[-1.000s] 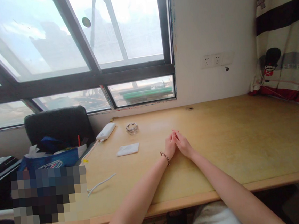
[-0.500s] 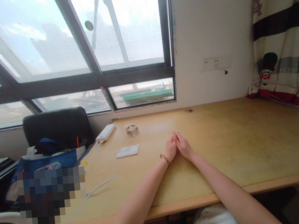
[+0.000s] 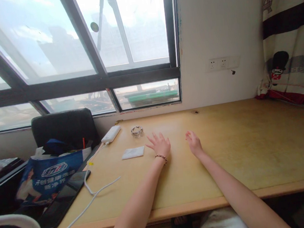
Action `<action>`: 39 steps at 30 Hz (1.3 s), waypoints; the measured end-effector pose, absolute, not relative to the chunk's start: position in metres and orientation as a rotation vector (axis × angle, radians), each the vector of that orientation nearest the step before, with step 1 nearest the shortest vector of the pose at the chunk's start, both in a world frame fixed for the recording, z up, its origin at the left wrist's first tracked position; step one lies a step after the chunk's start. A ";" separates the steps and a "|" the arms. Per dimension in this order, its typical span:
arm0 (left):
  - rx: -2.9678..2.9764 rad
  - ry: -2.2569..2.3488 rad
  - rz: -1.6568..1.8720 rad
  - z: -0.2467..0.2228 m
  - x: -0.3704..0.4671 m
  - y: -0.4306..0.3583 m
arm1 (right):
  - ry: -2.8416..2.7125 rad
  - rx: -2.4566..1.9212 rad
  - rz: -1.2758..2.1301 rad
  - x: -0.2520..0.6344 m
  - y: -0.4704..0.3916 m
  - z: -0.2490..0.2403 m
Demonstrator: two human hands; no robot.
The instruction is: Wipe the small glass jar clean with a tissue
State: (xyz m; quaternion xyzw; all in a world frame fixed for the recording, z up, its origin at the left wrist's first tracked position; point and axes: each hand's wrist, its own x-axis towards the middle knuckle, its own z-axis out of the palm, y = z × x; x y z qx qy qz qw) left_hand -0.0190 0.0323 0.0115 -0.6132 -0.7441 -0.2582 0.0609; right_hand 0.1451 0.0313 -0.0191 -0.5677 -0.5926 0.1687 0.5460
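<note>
My left hand [image 3: 160,145], with a beaded bracelet [image 3: 161,158] on its wrist, is open above the wooden table [image 3: 245,148], fingers spread toward the upper left. Nothing is in it. The closest thing to it is a flat white packet [image 3: 133,153], just left of the fingertips and apart from them. Behind the packet sits a round, silvery openwork ring-shaped object [image 3: 137,131]. My right hand [image 3: 194,144] is a short way to the right, its fingers curled in loosely; I see nothing held there. A gap of bare table lies between the two hands.
A white power bank [image 3: 111,134] with a white cable [image 3: 102,189] lies at the table's left. Near the left edge is a dark flat tablet-like device [image 3: 66,197]. Beyond it are a blue bag [image 3: 53,176] and a black chair [image 3: 64,127]. Wall sockets [image 3: 218,64] are behind.
My hands, pressed together half a second ago, have come apart. The left moved leftward and spread its fingers; the right moved slightly right with curled fingers. The view shifted a little.
</note>
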 end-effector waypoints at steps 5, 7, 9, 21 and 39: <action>-1.655 -2.566 -0.639 -0.001 -0.041 0.052 | -1.413 -1.369 0.428 0.141 0.031 -0.026; -1.761 -2.517 -0.671 -0.004 -0.039 0.053 | -1.424 -1.368 0.432 0.139 0.031 -0.026; -2.020 -2.310 -0.778 -0.006 -0.030 0.051 | -1.429 -1.366 0.423 0.139 0.030 -0.026; -2.937 -1.376 -0.932 -0.005 0.009 0.023 | -1.226 -1.469 0.349 0.141 0.034 -0.027; -2.663 -1.813 -0.823 0.002 0.001 0.023 | -1.215 -1.435 0.454 0.141 0.032 -0.027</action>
